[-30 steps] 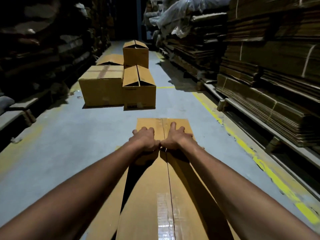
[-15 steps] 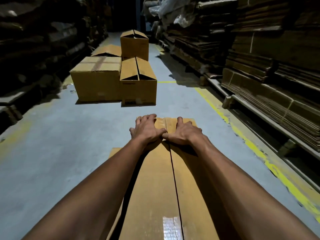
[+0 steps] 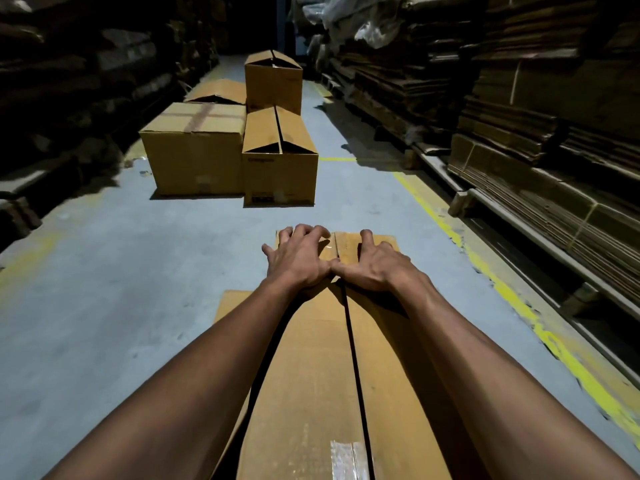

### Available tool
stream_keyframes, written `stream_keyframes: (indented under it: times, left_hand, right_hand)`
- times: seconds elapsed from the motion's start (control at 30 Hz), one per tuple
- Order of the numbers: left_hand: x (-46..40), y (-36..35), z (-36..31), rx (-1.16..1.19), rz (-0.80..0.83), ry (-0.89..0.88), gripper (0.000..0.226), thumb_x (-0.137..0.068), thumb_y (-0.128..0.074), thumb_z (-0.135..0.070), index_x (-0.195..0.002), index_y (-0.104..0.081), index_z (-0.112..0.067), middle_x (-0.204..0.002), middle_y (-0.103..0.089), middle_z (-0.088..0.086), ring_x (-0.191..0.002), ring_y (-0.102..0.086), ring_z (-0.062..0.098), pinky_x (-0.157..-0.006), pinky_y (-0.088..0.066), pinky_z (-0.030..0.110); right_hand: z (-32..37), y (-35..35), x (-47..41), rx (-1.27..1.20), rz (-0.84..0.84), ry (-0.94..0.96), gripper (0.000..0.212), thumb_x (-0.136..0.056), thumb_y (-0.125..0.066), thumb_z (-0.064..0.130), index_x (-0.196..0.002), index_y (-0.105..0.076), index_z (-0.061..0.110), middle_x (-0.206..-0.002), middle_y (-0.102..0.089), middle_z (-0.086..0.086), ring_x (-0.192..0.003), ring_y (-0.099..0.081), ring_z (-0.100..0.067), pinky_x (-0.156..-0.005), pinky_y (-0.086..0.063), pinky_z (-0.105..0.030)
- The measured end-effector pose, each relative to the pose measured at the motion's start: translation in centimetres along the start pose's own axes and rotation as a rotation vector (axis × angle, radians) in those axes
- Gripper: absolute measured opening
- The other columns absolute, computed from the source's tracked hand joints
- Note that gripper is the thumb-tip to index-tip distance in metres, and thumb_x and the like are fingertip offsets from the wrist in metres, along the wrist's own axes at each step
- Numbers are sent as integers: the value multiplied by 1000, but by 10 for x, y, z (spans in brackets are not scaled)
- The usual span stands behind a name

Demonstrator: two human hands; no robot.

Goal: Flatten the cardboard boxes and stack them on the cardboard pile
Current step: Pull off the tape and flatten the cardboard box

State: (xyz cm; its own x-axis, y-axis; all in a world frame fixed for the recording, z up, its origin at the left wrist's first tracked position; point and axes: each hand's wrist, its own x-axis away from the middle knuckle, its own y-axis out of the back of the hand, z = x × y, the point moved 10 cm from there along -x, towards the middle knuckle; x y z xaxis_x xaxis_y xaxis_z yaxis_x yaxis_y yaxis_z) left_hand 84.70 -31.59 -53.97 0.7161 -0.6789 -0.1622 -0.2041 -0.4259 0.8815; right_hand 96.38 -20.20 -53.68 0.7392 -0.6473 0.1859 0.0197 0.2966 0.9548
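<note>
Tall dark racks of bundled flat corrugated cardboard [image 3: 540,140] line the right side of the aisle, with dimmer stacks along the left, and a grey concrete floor [image 3: 104,306] runs between them, edged on the right by a worn yellow painted line [image 3: 512,296]. Farther down the aisle four brown cardboard boxes stand grouped: a large taped-shut box [image 3: 194,150] on the left, a narrower box with loose top flaps [image 3: 280,161] touching its right side, a tall open-flapped box [image 3: 273,81] behind that, and a low one [image 3: 218,92] at far left. Nothing lies between them and the long flattened brown cardboard box [image 3: 311,375] in the near centre, on the floor, its long axis and centre seam pointing away down the aisle. The left hand [image 3: 298,261] and right hand [image 3: 372,268] press near its far end, thumbs touching, fingers spread and curled, gripping nothing
</note>
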Motion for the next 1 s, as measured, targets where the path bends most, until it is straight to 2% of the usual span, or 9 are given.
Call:
stream_keyframes:
  times: [0.1,0.27,0.4,0.57,0.7,0.77,0.9,1.0]
  left_hand:
    - [3,4,-3,35,-49,-7,46,-86,-69,-63,-128,-58,-47,-151,-48,-8,-146,-31,25,-109,-26,69]
    - [6,9,-4,53,-114,-1,23,-88,-72,-60,-106,-68,-46,-143,-55,-15,-139,-41,22,-107,-31,69]
    - [9,22,-5,62,-203,6,19,-91,-71,-57,-103,-71,-42,-134,-61,-15,-130,-47,21,-104,-38,65]
    - [12,23,-12,82,-211,-65,15,-92,-71,-54,-101,-71,-42,-133,-59,-18,-128,-46,17,-106,-38,60]
    - [11,14,-11,92,-117,-76,26,-91,-70,-51,-116,-67,-44,-140,-56,-13,-135,-41,20,-111,-32,62]
    - [10,14,-12,81,-108,-66,29,-92,-70,-53,-119,-67,-44,-140,-57,-11,-135,-41,22,-109,-33,62]
    - [11,20,-14,61,-166,-38,13,-93,-71,-48,-103,-74,-40,-131,-63,-13,-128,-46,20,-105,-39,60]
    - [10,22,-13,57,-202,-29,11,-94,-72,-46,-100,-76,-38,-128,-65,-13,-125,-48,19,-102,-43,56]
  right_hand:
    - [-2,-2,-3,-9,-15,4,105,-66,-38,95,-148,-19,31,-138,-47,-21,-122,-50,-47,-97,-47,-59]
    - [-6,-6,-6,-27,-23,-20,116,-51,-35,102,-147,-16,39,-145,-43,-17,-127,-46,-49,-93,-48,-62]
    - [-6,-10,-8,-30,-20,-26,115,-48,-35,96,-146,-16,38,-149,-36,-14,-132,-41,-52,-97,-42,-67]
    - [-6,-12,-3,-24,-28,-12,124,-49,-33,96,-154,-11,34,-166,-14,-11,-141,-28,-58,-105,-35,-74]
    - [-6,-11,-8,-49,-53,20,119,-55,-31,100,-153,-10,35,-166,-15,-10,-141,-32,-55,-103,-37,-74]
    - [-6,-10,-9,-55,-60,33,118,-56,-32,100,-152,-10,35,-166,-16,-10,-141,-33,-55,-102,-37,-74]
    - [-7,-10,-10,-70,-80,45,121,-54,-35,101,-152,-10,36,-165,-16,-10,-140,-33,-56,-102,-38,-74]
    - [-6,-10,-11,-72,-84,51,121,-51,-36,99,-151,-9,36,-164,-17,-11,-140,-33,-56,-102,-37,-74]
